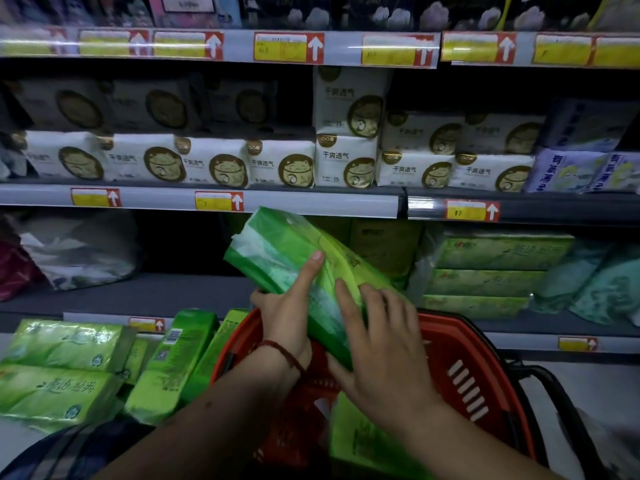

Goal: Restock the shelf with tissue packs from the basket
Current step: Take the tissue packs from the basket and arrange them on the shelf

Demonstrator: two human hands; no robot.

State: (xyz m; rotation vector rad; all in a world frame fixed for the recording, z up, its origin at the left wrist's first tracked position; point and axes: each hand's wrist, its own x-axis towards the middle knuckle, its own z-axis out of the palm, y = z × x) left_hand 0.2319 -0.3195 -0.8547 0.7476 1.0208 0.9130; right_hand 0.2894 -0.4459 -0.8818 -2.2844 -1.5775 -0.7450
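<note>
The left hand pinches the green tissue pack from its left edge, thumb tucked below and forefinger laid straight up along the wrapper. The right hand clasps the near end, fingers spread over the top and thumb underneath. Both hands have hold of the one pack, and neither is closed tight. The pack hangs in the air above the red basket, tilted, its far end raised toward the shelf and level with the dark opening there.

By my reading this is the carrying step: the pack is out of the basket and not yet set down. The next move calls for pushing it forward and levelling it so that it slides into the bare stretch of shelf board, just left of the stacked green packs.

Overhead runs the price rail of the shelf above. The pack's raised corner sits close under it and could catch unless the pack goes in low. Brown cartons stand at the back of the gap and limit how deep it can go. A plastic-wrapped bundle lies further left, well apart. Another green pack waits in the basket, more lie at lower left, and white cat-printed packs fill the shelf above.
</note>
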